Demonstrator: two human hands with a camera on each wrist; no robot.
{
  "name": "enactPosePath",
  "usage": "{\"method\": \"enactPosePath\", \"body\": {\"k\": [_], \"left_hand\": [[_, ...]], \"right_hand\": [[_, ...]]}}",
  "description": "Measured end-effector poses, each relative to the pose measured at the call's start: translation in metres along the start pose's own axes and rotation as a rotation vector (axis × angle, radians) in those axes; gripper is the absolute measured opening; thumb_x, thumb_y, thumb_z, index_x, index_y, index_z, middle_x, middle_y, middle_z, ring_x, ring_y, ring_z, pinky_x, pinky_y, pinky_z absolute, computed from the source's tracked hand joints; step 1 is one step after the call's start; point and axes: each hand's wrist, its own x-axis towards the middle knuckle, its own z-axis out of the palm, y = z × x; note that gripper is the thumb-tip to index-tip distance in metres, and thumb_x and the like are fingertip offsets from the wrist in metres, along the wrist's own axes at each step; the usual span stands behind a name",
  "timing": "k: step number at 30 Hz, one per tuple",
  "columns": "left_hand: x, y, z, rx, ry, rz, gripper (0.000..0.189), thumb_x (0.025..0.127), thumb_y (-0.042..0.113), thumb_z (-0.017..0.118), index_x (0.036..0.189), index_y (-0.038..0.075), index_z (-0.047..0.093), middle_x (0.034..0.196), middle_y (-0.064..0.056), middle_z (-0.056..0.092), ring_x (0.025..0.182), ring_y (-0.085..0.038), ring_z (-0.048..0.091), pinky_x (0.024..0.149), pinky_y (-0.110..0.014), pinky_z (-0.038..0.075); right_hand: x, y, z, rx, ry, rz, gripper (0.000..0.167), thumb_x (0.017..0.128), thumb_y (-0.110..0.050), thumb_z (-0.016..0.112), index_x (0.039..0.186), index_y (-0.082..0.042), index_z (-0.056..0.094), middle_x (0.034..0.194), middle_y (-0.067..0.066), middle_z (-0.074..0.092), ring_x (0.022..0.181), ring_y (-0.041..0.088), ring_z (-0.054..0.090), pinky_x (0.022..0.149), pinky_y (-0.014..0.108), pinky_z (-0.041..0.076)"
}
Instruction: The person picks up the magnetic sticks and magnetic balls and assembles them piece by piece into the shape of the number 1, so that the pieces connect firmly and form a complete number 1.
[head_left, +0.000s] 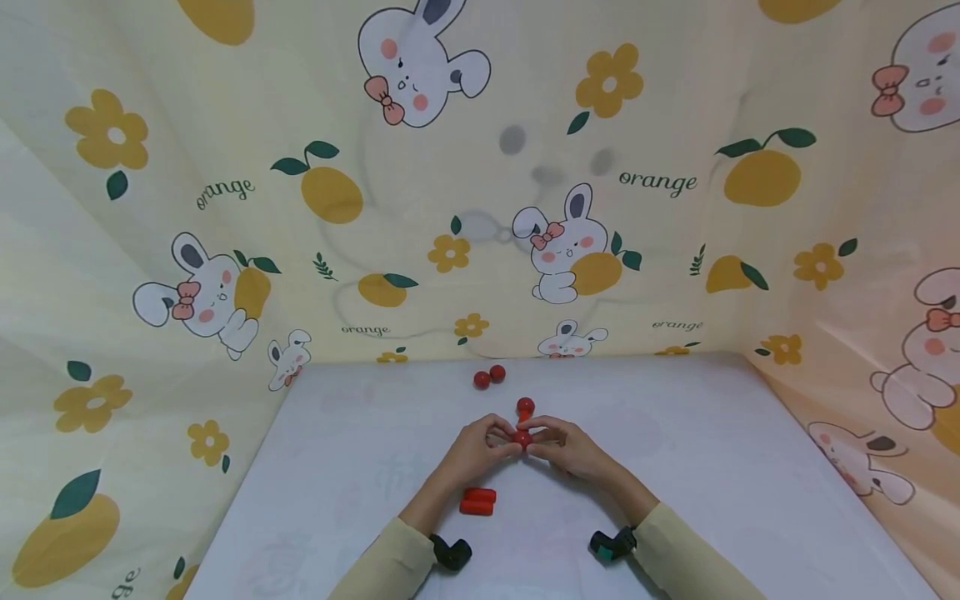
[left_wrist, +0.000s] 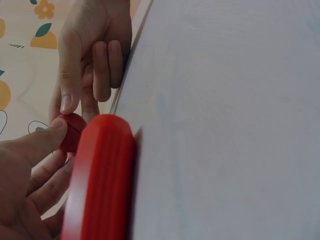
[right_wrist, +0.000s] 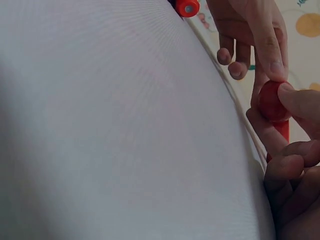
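Over the white table, both hands meet at one glossy red ball [head_left: 522, 438]. My left hand [head_left: 480, 446] pinches it from the left between thumb and fingers; my right hand [head_left: 567, 451] pinches it from the right. In the left wrist view the ball [left_wrist: 73, 133] shows a thin dark line across it. An orange-red rod [head_left: 523, 419] runs from this ball to a second red ball [head_left: 526, 405] behind it. Fingers partly hide the rod [right_wrist: 284, 130] in the right wrist view.
Two red rods [head_left: 477, 502] lie side by side near my left forearm; one rod [left_wrist: 102, 175] looms large in the left wrist view. Two loose red balls [head_left: 489, 377] sit near the table's back edge. A patterned curtain [head_left: 420, 167] encloses the back and sides.
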Motion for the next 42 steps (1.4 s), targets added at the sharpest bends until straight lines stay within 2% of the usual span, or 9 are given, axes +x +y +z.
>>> {"method": "enactPosePath", "body": {"k": [7, 14, 21, 27, 29, 33, 38, 40, 42], "left_hand": [[-0.002, 0.0, -0.002, 0.014, 0.013, -0.016, 0.021, 0.097, 0.033, 0.082, 0.112, 0.024, 0.07, 0.109, 0.007, 0.074, 0.095, -0.014, 0.071, 0.092, -0.039, 0.061], [-0.009, 0.0, -0.01, 0.075, -0.009, -0.038, 0.016, 0.098, 0.03, 0.081, 0.111, 0.025, 0.072, 0.106, 0.008, 0.072, 0.094, -0.013, 0.066, 0.088, -0.036, 0.06], [-0.018, -0.004, -0.022, 0.138, -0.077, -0.026, 0.014, 0.1, 0.03, 0.079, 0.112, 0.025, 0.074, 0.101, 0.01, 0.072, 0.093, -0.013, 0.064, 0.087, -0.037, 0.059], [-0.03, -0.01, -0.031, 0.184, -0.138, -0.016, 0.014, 0.1, 0.029, 0.078, 0.112, 0.024, 0.075, 0.097, 0.011, 0.07, 0.091, -0.012, 0.062, 0.084, -0.032, 0.056], [-0.034, -0.01, -0.034, 0.19, -0.153, -0.016, 0.013, 0.1, 0.028, 0.078, 0.112, 0.024, 0.075, 0.096, 0.011, 0.069, 0.09, -0.012, 0.062, 0.082, -0.031, 0.056], [-0.04, -0.009, -0.04, 0.205, -0.186, -0.018, 0.014, 0.099, 0.028, 0.079, 0.112, 0.023, 0.075, 0.094, 0.011, 0.069, 0.089, -0.012, 0.061, 0.08, -0.031, 0.054], [-0.048, -0.008, -0.045, 0.219, -0.23, -0.024, 0.017, 0.098, 0.029, 0.08, 0.113, 0.021, 0.076, 0.096, 0.011, 0.069, 0.088, -0.013, 0.061, 0.08, -0.032, 0.053], [-0.051, -0.009, -0.047, 0.232, -0.242, -0.025, 0.017, 0.098, 0.03, 0.08, 0.113, 0.022, 0.077, 0.097, 0.011, 0.068, 0.088, -0.012, 0.06, 0.08, -0.031, 0.052], [-0.053, -0.009, -0.049, 0.244, -0.251, -0.016, 0.017, 0.098, 0.029, 0.081, 0.113, 0.022, 0.078, 0.098, 0.012, 0.068, 0.087, -0.012, 0.06, 0.079, -0.03, 0.052]], "right_hand": [[0.001, -0.001, 0.0, -0.018, 0.01, 0.004, 0.04, 0.103, -0.027, 0.075, 0.142, -0.022, 0.067, 0.131, 0.011, 0.072, 0.102, 0.028, 0.061, 0.067, 0.03, 0.049], [0.003, -0.002, -0.001, -0.033, 0.024, 0.026, 0.038, 0.104, -0.027, 0.072, 0.142, -0.023, 0.066, 0.131, 0.01, 0.069, 0.101, 0.027, 0.059, 0.071, 0.031, 0.049], [0.005, -0.002, -0.002, -0.032, 0.042, 0.053, 0.038, 0.105, -0.027, 0.072, 0.142, -0.024, 0.065, 0.136, 0.012, 0.066, 0.095, 0.027, 0.059, 0.071, 0.031, 0.05], [0.007, -0.001, -0.001, -0.021, 0.078, 0.097, 0.037, 0.103, -0.03, 0.075, 0.139, -0.027, 0.067, 0.136, 0.01, 0.067, 0.119, 0.03, 0.059, 0.081, 0.034, 0.053], [0.007, -0.002, -0.001, -0.015, 0.089, 0.111, 0.037, 0.102, -0.031, 0.075, 0.138, -0.028, 0.068, 0.136, 0.01, 0.066, 0.12, 0.031, 0.058, 0.081, 0.035, 0.053], [0.007, -0.005, 0.0, -0.006, 0.102, 0.126, 0.038, 0.102, -0.032, 0.076, 0.139, -0.027, 0.068, 0.136, 0.012, 0.065, 0.111, 0.027, 0.058, 0.074, 0.031, 0.052], [0.008, -0.008, 0.0, -0.006, 0.101, 0.137, 0.04, 0.103, -0.032, 0.075, 0.142, -0.027, 0.066, 0.135, 0.013, 0.065, 0.08, 0.024, 0.054, 0.061, 0.028, 0.045], [0.008, -0.008, 0.0, -0.004, 0.099, 0.136, 0.042, 0.103, -0.031, 0.075, 0.143, -0.027, 0.066, 0.137, 0.013, 0.064, 0.082, 0.023, 0.055, 0.061, 0.027, 0.046], [0.008, -0.009, 0.0, -0.003, 0.095, 0.13, 0.043, 0.103, -0.031, 0.074, 0.145, -0.026, 0.066, 0.139, 0.014, 0.063, 0.093, 0.022, 0.056, 0.064, 0.028, 0.047]]}}
